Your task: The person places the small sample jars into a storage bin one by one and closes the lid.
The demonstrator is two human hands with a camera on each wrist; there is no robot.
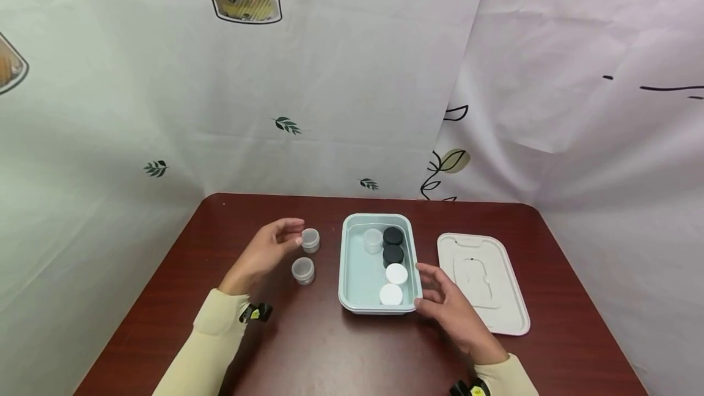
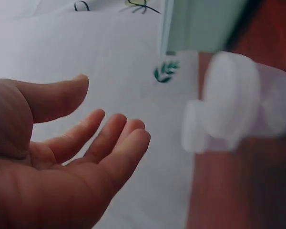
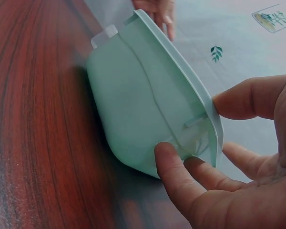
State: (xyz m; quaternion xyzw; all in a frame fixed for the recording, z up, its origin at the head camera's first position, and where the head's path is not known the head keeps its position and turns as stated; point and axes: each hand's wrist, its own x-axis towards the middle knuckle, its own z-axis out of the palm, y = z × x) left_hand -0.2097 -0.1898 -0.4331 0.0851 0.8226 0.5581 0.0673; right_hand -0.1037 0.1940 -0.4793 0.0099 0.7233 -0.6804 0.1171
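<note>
The left hand (image 1: pixel 263 256), its fingers parted, is poised beside the farther of two clear jars (image 1: pixel 310 241). The tub (image 1: pixel 359 283) (to their right) is gripped at its right side by the right hand (image 1: pixel 453 312); round containers (image 1: pixel 393 255) are held inside. Farther right, a white lid (image 1: pixel 484 286) is laid.

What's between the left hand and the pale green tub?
A far jar and a near jar, both small and clear, stand there; the head view shows them.

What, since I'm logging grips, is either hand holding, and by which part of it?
The right hand holds the pale blue-green plastic tub by its rim and outer wall, toward the near right corner. The left hand holds nothing.
</note>
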